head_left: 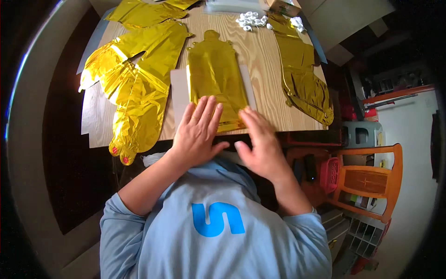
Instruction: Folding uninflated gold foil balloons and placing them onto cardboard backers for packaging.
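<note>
A gold foil balloon [216,69], deflated and folded into a long flat shape, lies in front of me. Beneath it a pale flat sheet [179,88] shows on both sides. My left hand [197,132] rests flat at the balloon's near edge, fingers stretched out and pointing away from me. On the other side, my right hand [261,144] touches the near right corner with its fingertips, thumb apart and fingers extended, slightly blurred. Neither hand grips anything.
More deflated gold foil balloons [148,74] spread over the left of the wooden table [260,60], one overhanging its front edge. Another folded one [297,65] lies right. White ribbon rolls [251,19] and a cardboard box [284,6] sit far back. A wooden chair [367,181] stands right.
</note>
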Action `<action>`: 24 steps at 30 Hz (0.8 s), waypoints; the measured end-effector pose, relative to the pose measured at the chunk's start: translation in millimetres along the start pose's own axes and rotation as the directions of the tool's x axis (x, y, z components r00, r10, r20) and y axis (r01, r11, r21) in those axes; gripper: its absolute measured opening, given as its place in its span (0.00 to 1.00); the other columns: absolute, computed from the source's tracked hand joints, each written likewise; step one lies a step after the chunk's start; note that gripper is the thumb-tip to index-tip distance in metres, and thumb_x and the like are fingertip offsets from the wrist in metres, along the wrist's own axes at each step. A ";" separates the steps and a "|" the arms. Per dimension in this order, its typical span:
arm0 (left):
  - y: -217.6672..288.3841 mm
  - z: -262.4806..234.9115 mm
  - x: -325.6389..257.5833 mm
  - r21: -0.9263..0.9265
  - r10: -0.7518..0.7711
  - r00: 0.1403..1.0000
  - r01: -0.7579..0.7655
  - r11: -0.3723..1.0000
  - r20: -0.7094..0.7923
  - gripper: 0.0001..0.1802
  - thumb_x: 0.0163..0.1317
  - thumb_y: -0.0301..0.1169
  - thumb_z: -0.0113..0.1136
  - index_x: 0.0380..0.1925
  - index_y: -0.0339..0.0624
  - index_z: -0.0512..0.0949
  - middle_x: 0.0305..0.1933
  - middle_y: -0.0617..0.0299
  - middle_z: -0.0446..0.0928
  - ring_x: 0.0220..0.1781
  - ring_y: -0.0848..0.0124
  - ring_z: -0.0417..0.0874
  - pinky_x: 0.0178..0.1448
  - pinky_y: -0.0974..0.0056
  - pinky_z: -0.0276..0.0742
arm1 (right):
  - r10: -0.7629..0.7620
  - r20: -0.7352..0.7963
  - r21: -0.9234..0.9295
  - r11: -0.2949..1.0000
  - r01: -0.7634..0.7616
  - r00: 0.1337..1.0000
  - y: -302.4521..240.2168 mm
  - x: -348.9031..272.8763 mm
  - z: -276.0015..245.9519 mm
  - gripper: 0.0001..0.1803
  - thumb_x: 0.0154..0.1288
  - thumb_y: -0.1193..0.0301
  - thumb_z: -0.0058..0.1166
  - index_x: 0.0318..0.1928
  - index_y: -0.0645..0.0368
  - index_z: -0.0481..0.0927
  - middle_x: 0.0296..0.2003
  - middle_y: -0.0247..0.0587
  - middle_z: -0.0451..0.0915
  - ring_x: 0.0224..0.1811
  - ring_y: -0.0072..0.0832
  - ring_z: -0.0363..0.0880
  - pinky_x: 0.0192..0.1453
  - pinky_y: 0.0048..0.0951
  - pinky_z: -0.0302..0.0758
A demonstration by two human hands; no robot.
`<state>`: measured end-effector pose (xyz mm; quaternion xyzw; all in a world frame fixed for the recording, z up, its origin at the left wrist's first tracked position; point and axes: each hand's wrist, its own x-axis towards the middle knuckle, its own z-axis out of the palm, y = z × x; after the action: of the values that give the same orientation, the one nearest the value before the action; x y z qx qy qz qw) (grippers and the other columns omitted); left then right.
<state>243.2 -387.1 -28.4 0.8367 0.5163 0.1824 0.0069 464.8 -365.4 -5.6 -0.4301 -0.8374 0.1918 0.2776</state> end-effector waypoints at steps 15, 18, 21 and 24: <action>-9.2 -5.3 -23.9 0.042 0.129 0.989 -0.126 0.991 -0.074 0.31 0.67 0.32 0.56 0.70 0.38 0.69 0.75 0.50 0.68 0.77 0.54 0.67 0.79 0.47 0.58 | 0.534 0.230 0.626 0.559 -0.544 0.814 37.4 12.9 -30.5 0.10 0.76 0.69 0.54 0.37 0.61 0.82 0.26 0.37 0.84 0.20 0.16 0.78 0.23 0.20 0.76; -13.6 -2.4 -23.4 -0.012 0.098 0.989 -0.099 0.995 -0.109 0.31 0.66 0.30 0.58 0.70 0.37 0.69 0.73 0.49 0.70 0.76 0.52 0.69 0.79 0.47 0.60 | 0.645 -0.004 0.585 0.621 -0.521 0.764 61.3 39.5 -46.6 0.10 0.77 0.71 0.52 0.38 0.65 0.81 0.29 0.41 0.86 0.22 0.18 0.79 0.25 0.20 0.76; -19.9 -3.6 -21.1 -0.138 -0.025 0.979 -0.003 0.990 -0.201 0.31 0.63 0.22 0.56 0.68 0.33 0.69 0.71 0.44 0.71 0.74 0.49 0.71 0.78 0.47 0.61 | 0.682 -0.108 0.552 0.646 -0.527 0.724 79.5 42.3 -60.7 0.10 0.76 0.71 0.51 0.40 0.66 0.80 0.30 0.40 0.85 0.24 0.18 0.81 0.28 0.20 0.76; -20.4 -12.5 -13.7 -0.295 -0.197 0.919 0.095 0.951 -0.341 0.32 0.58 0.17 0.52 0.67 0.31 0.70 0.71 0.41 0.71 0.74 0.49 0.71 0.79 0.47 0.60 | 0.656 0.096 0.485 0.626 -0.610 0.749 71.1 24.0 -58.9 0.08 0.74 0.68 0.54 0.41 0.60 0.80 0.29 0.39 0.85 0.21 0.17 0.79 0.23 0.17 0.68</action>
<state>216.2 -391.7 -24.9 0.7377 0.5399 0.4035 0.0392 534.1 -301.2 7.3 -0.6203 -0.5422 0.4619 0.3285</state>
